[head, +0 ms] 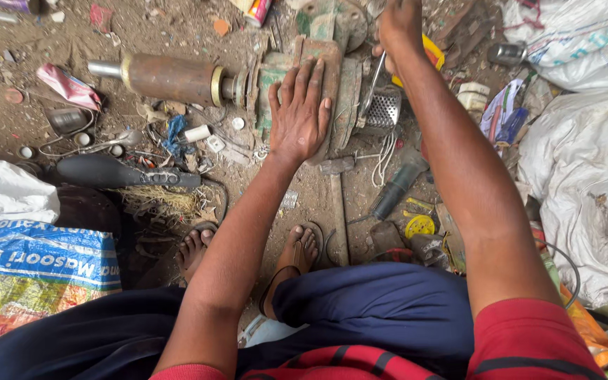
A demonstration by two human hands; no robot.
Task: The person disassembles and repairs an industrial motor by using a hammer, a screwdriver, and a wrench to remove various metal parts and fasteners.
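Left hand [300,112] lies flat, fingers spread, pressing the green metal plates [332,67] stacked on the dirt ground [177,28]. Right hand [399,24] is clenched around a thin metal tool [373,84] just beside them, above a perforated grater [383,111].

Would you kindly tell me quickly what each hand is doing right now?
Left hand: open, palm flat on the rusty metal plates.
Right hand: closed around a thin metal tool.
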